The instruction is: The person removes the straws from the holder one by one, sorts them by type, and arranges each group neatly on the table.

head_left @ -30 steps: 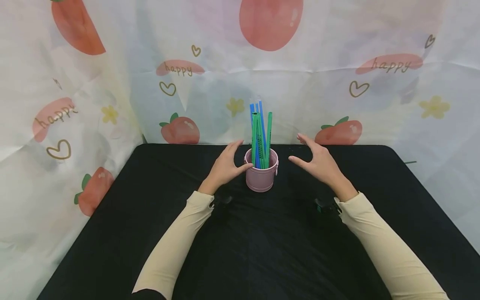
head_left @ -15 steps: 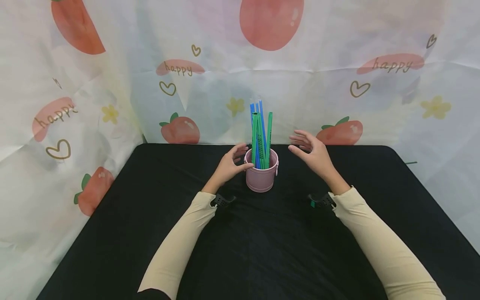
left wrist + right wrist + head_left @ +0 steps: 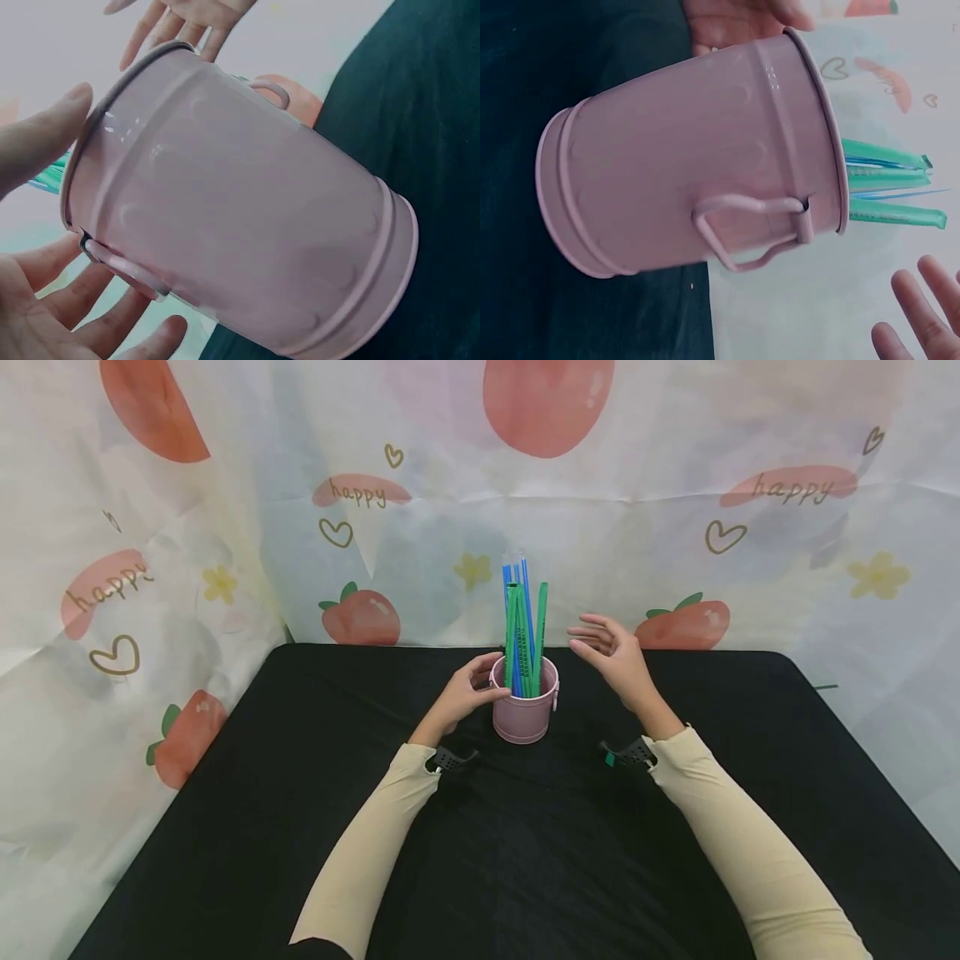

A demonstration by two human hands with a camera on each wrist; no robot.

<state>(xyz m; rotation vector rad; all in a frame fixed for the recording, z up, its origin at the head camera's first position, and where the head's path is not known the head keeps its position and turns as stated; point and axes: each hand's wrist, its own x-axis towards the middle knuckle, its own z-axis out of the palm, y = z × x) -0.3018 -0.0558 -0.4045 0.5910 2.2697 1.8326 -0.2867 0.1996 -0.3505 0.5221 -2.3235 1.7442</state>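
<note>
"Happy" stood on three pink patches of the backdrop cloth — at left, centre-left and right — while print on the green sticks was too small to read.

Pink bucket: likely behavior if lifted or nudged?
Probably stiff: the pink bucket shows crisp ridges and a firm-looking rim. Maybe a bit slippery, given glossy highlights. Could tip if pushed high up, since green sticks rise well above its rim.

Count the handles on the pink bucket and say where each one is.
2: one handle on the side of the bucket nearer the left hand, another handle on the opposite side, toward the right hand. Its far face is hidden.
</note>
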